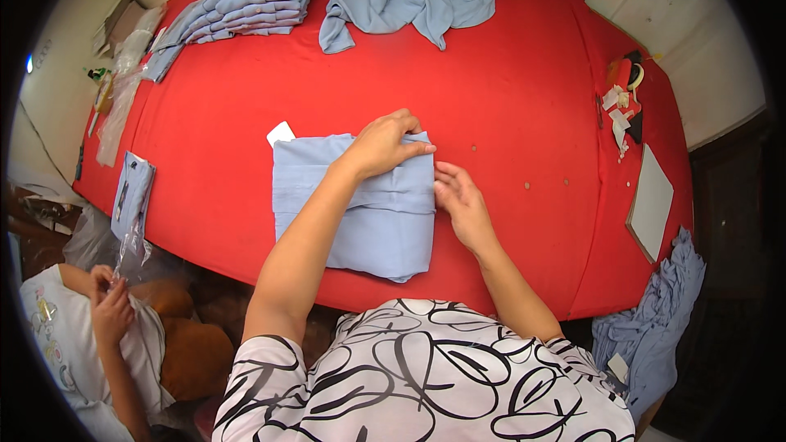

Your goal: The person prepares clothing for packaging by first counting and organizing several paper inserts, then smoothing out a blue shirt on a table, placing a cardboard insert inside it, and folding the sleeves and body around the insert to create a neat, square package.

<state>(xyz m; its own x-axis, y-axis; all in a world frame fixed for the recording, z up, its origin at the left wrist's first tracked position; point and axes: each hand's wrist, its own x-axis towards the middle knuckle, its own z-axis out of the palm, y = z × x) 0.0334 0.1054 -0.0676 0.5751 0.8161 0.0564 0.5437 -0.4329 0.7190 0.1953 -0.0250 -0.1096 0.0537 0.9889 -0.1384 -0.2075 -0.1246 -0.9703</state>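
Note:
A folded light-blue garment (352, 233), probably a shirt, lies on the red-covered table (516, 106) right in front of me. A white card corner (281, 133) sticks out from its far left. My left hand (385, 146) reaches across the cloth to the far right corner, with thumb and curled fingers closed on the edge there. Beside the right edge is my right hand (463, 200), its fingers loosely bent and apart, the fingertips close to the cloth. Whether they touch it I cannot tell.
At the far left sits a stack of folded blue shirts (254, 4); a crumpled blue garment (401, 4) lies beside it. A bagged shirt (133, 192) rests at the left edge, near a seated co-worker (115, 319). A white board (651, 200), tape (636, 75) and hanging blue garments (651, 323) are at right.

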